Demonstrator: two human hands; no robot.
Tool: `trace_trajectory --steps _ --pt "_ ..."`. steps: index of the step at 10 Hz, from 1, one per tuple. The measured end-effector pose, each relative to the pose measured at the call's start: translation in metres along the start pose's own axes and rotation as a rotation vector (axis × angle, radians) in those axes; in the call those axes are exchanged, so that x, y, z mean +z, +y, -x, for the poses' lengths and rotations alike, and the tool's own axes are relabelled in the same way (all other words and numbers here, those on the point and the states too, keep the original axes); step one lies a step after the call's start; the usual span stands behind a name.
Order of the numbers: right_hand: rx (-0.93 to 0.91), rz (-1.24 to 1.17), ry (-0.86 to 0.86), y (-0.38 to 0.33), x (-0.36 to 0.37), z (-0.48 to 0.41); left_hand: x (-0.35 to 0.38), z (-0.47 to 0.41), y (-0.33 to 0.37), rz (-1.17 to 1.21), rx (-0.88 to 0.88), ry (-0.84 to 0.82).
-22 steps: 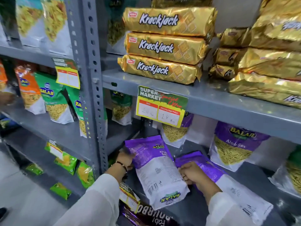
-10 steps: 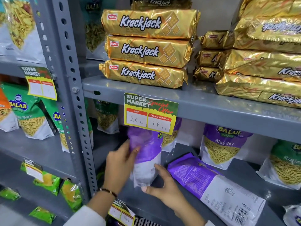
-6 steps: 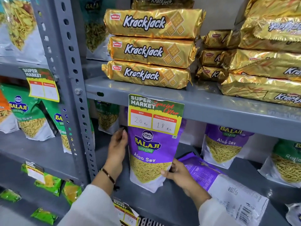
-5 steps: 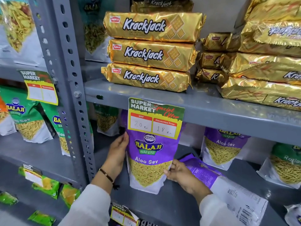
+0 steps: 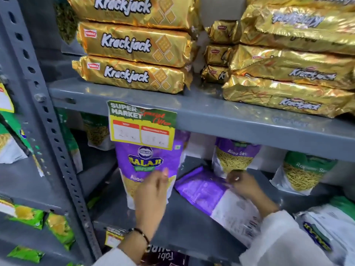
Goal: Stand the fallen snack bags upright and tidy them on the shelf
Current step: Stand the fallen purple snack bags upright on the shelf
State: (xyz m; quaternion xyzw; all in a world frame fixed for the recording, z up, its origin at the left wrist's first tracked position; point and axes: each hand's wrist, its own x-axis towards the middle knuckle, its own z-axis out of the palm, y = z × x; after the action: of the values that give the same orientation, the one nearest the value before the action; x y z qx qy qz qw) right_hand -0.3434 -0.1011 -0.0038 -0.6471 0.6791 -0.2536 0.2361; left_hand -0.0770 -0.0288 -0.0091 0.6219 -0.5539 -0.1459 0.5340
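- The upright purple bag [image 5: 148,166] stands on the grey shelf [image 5: 176,223], front facing out, its top hidden behind the price tag [image 5: 142,124].
- The left hand [image 5: 153,191] is in front of this bag, fingers loosely spread; whether it touches the bag cannot be told through the blur.
- At 3 o'clock from it, the fallen purple bag [image 5: 203,191] lies flat, back side up.
- The right hand [image 5: 243,184] rests on that bag's upper edge, fingers curled; its grip is unclear.
- At 12 o'clock, gold Krackjack packs [image 5: 130,45] lie stacked.

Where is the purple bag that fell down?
The flat purple snack bag lies on the grey lower shelf, between the upright purple bag and the right hand.
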Motion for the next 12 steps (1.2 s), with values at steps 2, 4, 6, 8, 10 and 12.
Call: trace_trajectory --steps 2,4,6,8,10,12 --pt "0.201 0.454 -0.226 0.063 -0.027 0.001 0.089 0.035 -0.007 0.204 -0.774 -0.693" --pt "0.328 0.195 -0.304 0.069 -0.033 0.008 0.116 0.042 0.011 0.467 -0.931 -0.417" --pt "0.309 -0.346 -0.058 0.103 -0.038 0.028 0.105 0.039 0.042 0.613 -0.671 -0.348" --pt "0.152 -0.73 0.058 0.11 -0.04 0.049 0.092 0.01 0.092 0.642 -0.273 -0.406" --pt "0.135 -0.756 0.176 0.121 -0.022 0.06 0.104 0.011 0.085 0.611 -0.246 -0.455" --pt "-0.048 -0.632 0.256 0.109 -0.001 0.1 0.11 0.015 0.09 0.564 -0.136 -0.452"
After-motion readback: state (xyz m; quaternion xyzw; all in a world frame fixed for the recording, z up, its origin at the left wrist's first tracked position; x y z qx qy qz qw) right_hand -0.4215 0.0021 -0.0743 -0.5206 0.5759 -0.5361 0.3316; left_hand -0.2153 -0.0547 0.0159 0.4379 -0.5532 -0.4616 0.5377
